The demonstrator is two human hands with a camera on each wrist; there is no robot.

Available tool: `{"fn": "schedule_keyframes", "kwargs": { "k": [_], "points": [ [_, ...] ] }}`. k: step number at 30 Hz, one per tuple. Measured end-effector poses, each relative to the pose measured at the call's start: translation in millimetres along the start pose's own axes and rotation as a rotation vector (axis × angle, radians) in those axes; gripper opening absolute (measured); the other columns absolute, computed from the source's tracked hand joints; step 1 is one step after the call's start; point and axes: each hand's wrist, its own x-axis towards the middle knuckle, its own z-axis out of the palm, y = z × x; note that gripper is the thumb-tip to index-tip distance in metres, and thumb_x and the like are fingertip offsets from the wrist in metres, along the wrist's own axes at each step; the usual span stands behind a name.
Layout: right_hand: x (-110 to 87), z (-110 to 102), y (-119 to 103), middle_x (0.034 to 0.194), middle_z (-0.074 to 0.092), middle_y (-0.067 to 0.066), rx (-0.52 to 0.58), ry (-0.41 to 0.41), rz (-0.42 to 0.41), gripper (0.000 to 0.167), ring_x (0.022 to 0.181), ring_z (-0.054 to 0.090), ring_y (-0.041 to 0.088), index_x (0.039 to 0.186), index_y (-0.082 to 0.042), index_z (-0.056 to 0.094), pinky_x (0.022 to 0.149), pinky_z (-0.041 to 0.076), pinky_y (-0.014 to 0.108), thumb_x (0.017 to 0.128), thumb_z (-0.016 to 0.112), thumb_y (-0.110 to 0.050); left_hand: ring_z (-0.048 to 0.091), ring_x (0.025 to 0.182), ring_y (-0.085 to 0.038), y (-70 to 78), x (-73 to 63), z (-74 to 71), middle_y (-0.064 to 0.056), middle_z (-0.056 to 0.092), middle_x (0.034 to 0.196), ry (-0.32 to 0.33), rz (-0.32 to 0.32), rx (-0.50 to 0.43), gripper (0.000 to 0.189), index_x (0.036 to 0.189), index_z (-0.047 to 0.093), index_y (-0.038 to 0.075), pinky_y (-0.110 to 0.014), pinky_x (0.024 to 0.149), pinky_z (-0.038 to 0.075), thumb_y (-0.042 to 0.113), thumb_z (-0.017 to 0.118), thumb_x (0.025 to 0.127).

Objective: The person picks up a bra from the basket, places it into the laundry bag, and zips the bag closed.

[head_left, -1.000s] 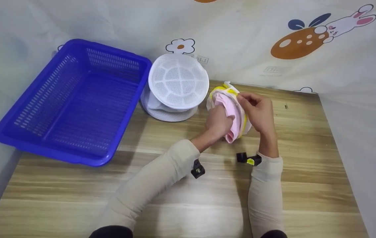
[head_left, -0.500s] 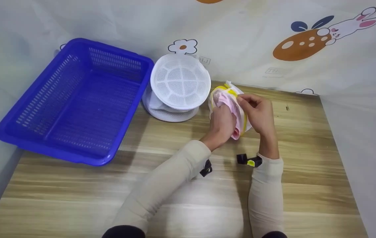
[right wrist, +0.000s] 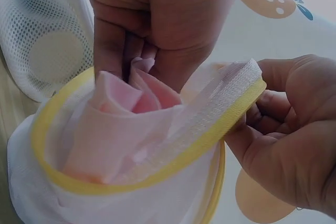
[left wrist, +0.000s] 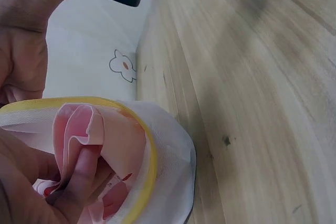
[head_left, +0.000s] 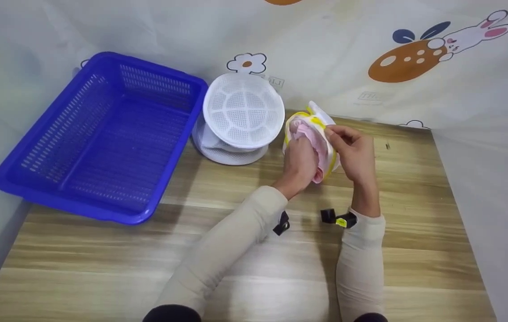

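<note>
- Sitting partly inside the yellow-rimmed mesh bag, folded pink cloth, its lower end hidden, is pinched by the left hand.
- The bag's rim is pinched by the right hand.
- Left of the bag, a ribbed, round mesh container is seen.

- Head view: looks forward and down from above the forearms; widest framing, covering the tabletop, blue basket and backdrop.
- Left wrist view: close range; looks past the left hand into the mesh bag, with the tabletop tilted along frame right.
- Right wrist view: close range; faces the bag's mouth, right hand at frame right.
- Shared area: all three views include both hands, the mesh bag and its pink cloth.
</note>
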Motion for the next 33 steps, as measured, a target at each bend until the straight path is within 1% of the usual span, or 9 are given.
{"fn": "schedule_keyframes", "kwargs": {
  "k": [1,4,7,9,15,17,20,27,33],
  "points": [
    [0.3,-0.1,0.0,0.084,0.068,0.006,0.004,0.004,0.008,0.024,0.072,0.057,0.014,0.1,0.005,0.071,0.063,0.048,0.023,0.089,0.069,-0.016,0.063,0.057,-0.015,-0.1,-0.1,-1.4,-0.003,0.059,0.059,0.004,0.014,0.035,0.013,0.078,0.061,0.005,-0.024,0.049,0.049,0.004,0.056,0.09],
    [0.4,-1.2,-0.8,0.085,0.068,0.006,0.019,0.028,0.041,0.026,0.075,0.059,0.015,0.102,0.006,0.07,0.065,0.05,0.023,0.09,0.068,-0.017,0.065,0.069,-0.017,1.3,-2.0,-6.6,-0.007,0.063,0.072,-0.025,-0.008,-0.038,0.013,0.091,0.062,0.002,-0.023,0.057,0.05,0.014,0.068,0.088],
    [0.6,-4.3,-0.9,0.087,0.068,0.006,0.03,0.06,0.079,0.027,0.077,0.06,0.016,0.104,0.006,0.069,0.067,0.051,0.023,0.09,0.068,-0.018,0.064,0.071,-0.013,3.2,-4.1,-13.7,-0.007,0.067,0.08,-0.081,-0.006,-0.164,0.024,0.098,0.064,0.001,-0.019,0.06,0.049,0.021,0.072,0.087],
    [1.1,-6.4,-0.7,0.087,0.068,0.006,0.029,0.076,0.096,0.027,0.077,0.06,0.015,0.104,0.005,0.069,0.066,0.051,0.023,0.09,0.067,-0.018,0.062,0.07,-0.011,3.3,-5.1,-20.2,-0.005,0.066,0.08,-0.115,0.02,-0.177,0.026,0.099,0.064,0.002,-0.019,0.061,0.048,0.025,0.069,0.089],
    [3.1,-9.2,2.5,0.08,0.066,0.004,0.065,0.084,0.1,0.022,0.068,0.054,0.012,0.099,0.006,0.07,0.056,0.044,0.019,0.089,0.068,-0.014,0.062,0.074,-0.023,-7.4,-7.5,-36.2,-0.011,0.066,0.077,-0.116,0.181,0.086,0.022,0.092,0.065,0.0,-0.034,0.067,0.05,0.017,0.054,0.098],
    [3.3,-8.8,4.0,0.078,0.065,0.004,0.079,0.076,0.09,0.021,0.066,0.053,0.012,0.097,0.008,0.07,0.055,0.042,0.02,0.089,0.068,-0.012,0.064,0.078,-0.025,-15.3,-9.3,-37.8,-0.014,0.067,0.08,-0.075,0.237,0.14,0.012,0.091,0.064,-0.002,-0.036,0.07,0.052,0.006,0.056,0.093],
    [3.3,-10.6,4.6,0.078,0.065,0.002,0.053,0.061,0.093,0.022,0.066,0.052,0.011,0.098,0.007,0.07,0.055,0.042,0.021,0.089,0.067,-0.013,0.067,0.08,-0.026,-25.2,-14.0,-38.9,-0.017,0.067,0.082,-0.028,0.25,0.192,0.007,0.094,0.062,-0.004,-0.036,0.067,0.054,0.0,0.06,0.088],
    [3.2,-15.6,4.4,0.081,0.065,0.003,0.019,0.029,0.126,0.026,0.069,0.053,0.011,0.1,0.005,0.07,0.06,0.047,0.021,0.09,0.068,-0.019,0.066,0.075,-0.03,-45.3,-20.3,-38.6,-0.018,0.066,0.075,0.003,0.107,0.257,0.027,0.084,0.064,-0.005,-0.041,0.063,0.052,0.021,0.063,0.092],
    [3.4,-16.8,4.6,0.085,0.065,0.006,0.031,0.029,0.145,0.024,0.071,0.055,0.012,0.099,0.001,0.071,0.063,0.05,0.022,0.089,0.069,-0.02,0.061,0.044,-0.017,-52.9,-18.1,-35.5,-0.008,0.062,0.053,-0.227,-0.108,-0.091,0.029,0.067,0.062,0.002,-0.024,0.038,0.045,0.018,0.066,0.091]
  ]
}}
